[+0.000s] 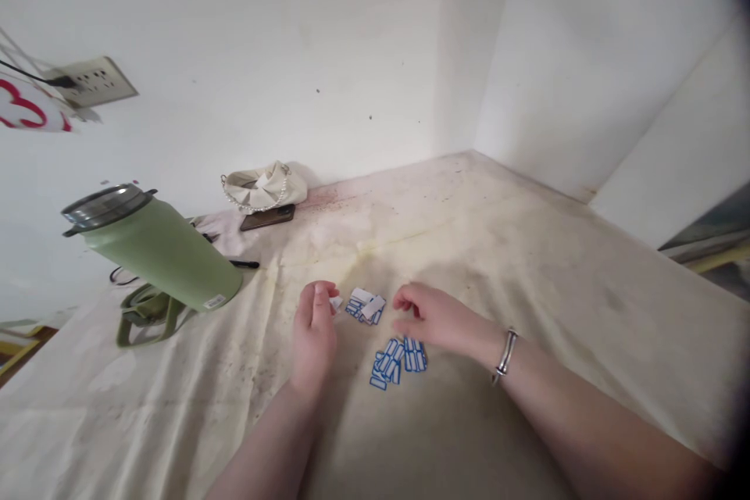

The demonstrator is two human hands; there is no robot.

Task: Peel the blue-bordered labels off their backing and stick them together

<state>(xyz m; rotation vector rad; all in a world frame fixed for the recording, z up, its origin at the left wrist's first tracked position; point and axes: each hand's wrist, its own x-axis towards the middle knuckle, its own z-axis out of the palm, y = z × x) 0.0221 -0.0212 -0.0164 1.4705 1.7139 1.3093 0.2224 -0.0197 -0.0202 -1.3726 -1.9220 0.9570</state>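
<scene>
Near the centre of the frame, a bare left hand [315, 332] is curling its thumb and fingers together and appears to be pinching a small white slip [336, 303], though the fingers are partly hiding it. Just to its right, a loose pile of small rectangular blue-edged and plain white pieces [366, 307] is lying between the two hands. The right hand [432, 316] is reaching in from the lower right of the frame, its thumb and bent fingers standing apart with nothing visible between them. Below it, a second cluster of small white rectangular pieces with blue borders [390, 362] is lying just beside a neater blue-bordered group [416, 355]. A silver metal bangle [506, 357] is circling the right wrist. All these pieces are resting on a table covered with a creased cream cloth [544, 266]. At the left of the frame, a pale green bottle with a steel rim [167, 250] is standing beside a green looped lid [149, 316], while a slim black pen [244, 264] is poking out behind it. Farther back, a dark flat phone [268, 218] is lying before a cream gathered bag [263, 186] with a beaded strap.
</scene>
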